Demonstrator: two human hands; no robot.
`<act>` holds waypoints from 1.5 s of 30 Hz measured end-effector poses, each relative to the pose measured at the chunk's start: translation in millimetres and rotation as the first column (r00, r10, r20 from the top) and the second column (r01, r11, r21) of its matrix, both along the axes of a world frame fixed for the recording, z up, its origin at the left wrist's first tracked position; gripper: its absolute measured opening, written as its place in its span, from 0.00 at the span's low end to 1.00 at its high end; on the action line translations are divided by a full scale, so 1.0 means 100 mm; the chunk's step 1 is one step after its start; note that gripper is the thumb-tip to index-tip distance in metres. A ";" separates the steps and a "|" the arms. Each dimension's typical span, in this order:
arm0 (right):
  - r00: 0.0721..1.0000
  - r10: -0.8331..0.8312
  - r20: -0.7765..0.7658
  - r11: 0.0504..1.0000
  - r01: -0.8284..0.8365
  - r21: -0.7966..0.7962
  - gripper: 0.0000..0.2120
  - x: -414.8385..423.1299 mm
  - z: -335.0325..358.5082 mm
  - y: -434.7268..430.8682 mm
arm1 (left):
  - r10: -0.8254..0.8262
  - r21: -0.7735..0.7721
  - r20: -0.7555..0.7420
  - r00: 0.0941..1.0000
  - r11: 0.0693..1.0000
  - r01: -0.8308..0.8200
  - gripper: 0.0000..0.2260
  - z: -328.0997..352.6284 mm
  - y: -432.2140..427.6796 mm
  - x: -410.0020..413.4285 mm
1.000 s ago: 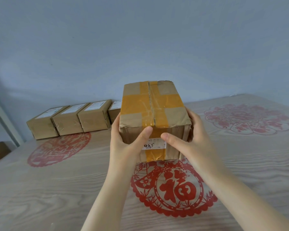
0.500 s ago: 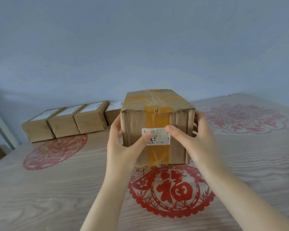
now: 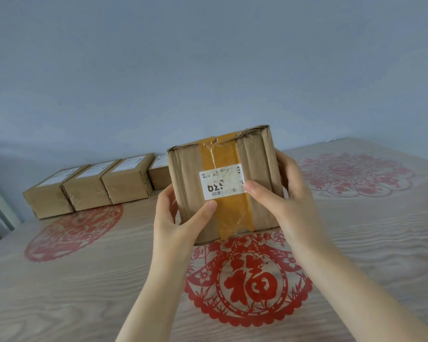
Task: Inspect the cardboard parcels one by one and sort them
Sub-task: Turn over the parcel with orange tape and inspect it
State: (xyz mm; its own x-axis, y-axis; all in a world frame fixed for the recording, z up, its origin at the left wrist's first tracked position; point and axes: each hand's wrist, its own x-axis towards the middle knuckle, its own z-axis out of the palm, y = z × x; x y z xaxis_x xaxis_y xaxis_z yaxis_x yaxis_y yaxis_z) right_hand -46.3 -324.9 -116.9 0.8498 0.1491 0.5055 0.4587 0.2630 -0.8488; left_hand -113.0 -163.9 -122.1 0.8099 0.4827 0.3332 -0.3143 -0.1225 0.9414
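Observation:
I hold a brown cardboard parcel (image 3: 257, 183) above the table, its taped face turned towards me. A band of yellow tape runs down that face, crossed by a white label (image 3: 220, 181) whose print reads upside down. My left hand (image 3: 173, 223) grips the parcel's lower left corner, thumb on the front. My right hand (image 3: 289, 201) clasps the right side, thumb touching the label's right end. A row of several smaller labelled parcels (image 3: 124, 181) lies against the wall at the back left.
The wooden table (image 3: 59, 292) carries red paper-cut decorations: one (image 3: 247, 285) under the held parcel, one (image 3: 72, 233) in front of the row, one (image 3: 353, 174) at the far right. A grey wall rises behind. The table's left edge drops off near a white frame (image 3: 0, 203).
The parcel has been tipped towards me: a second ago its taped top showed, now the labelled end face fills the view. Both hands kept their grip, thumbs shifting on the face.

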 end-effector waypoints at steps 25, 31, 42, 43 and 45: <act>0.995 0.086 0.042 0.958 -0.072 -0.276 0.52 -0.06 -0.16 0.16 | 0.073 -0.098 0.046 0.996 0.993 -0.069 0.36 0.02 0.10 0.02; 0.998 0.066 -0.005 0.990 -0.066 -0.122 0.49 0.04 -0.08 0.06 | -0.001 0.083 0.061 0.998 0.997 -0.004 0.39 0.04 0.01 0.00; 0.999 -0.039 -0.003 0.990 0.038 -0.133 0.34 0.02 -0.07 0.04 | 0.099 0.094 0.076 0.992 0.990 -0.106 0.38 0.04 -0.02 0.00; 0.999 -0.046 0.007 0.989 0.046 -0.140 0.34 0.02 -0.07 0.04 | 0.098 0.096 0.057 0.994 0.990 -0.103 0.39 0.03 -0.02 0.01; 0.998 -0.046 0.040 0.985 0.052 -0.162 0.35 0.01 -0.07 0.06 | 0.102 0.063 0.025 0.994 0.993 -0.103 0.37 0.01 0.02 0.02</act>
